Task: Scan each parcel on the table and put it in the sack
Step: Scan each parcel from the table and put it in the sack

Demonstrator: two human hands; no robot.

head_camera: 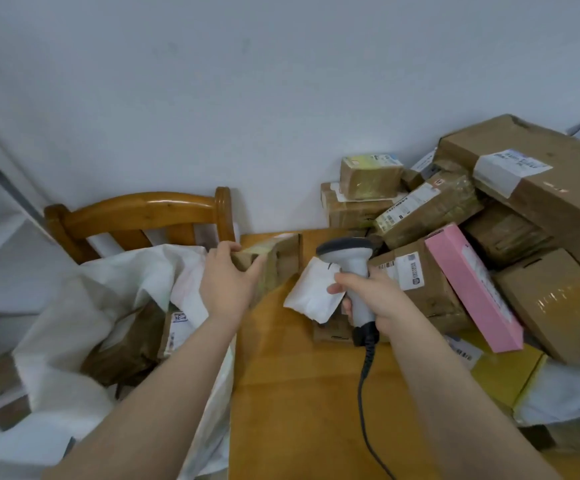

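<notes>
Left hand [228,278]: grips small brown cardboard parcel [281,259].
Right hand [382,299]: clasps grey corded barcode scanner [352,268].
White woven sack [115,289]: parcel best lowered deep inside.

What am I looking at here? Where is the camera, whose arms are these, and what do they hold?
There is no machine. A person wears one camera on the head, so you see that person's own arms from above. The left hand grips a brown box at the table edge, beside the white sack, which already holds parcels. The right hand holds a grey scanner with a cable. On the wooden table lie a white packet and, to the right, a pile of cardboard parcels with a pink box. A wooden chair stands behind the sack.
</notes>
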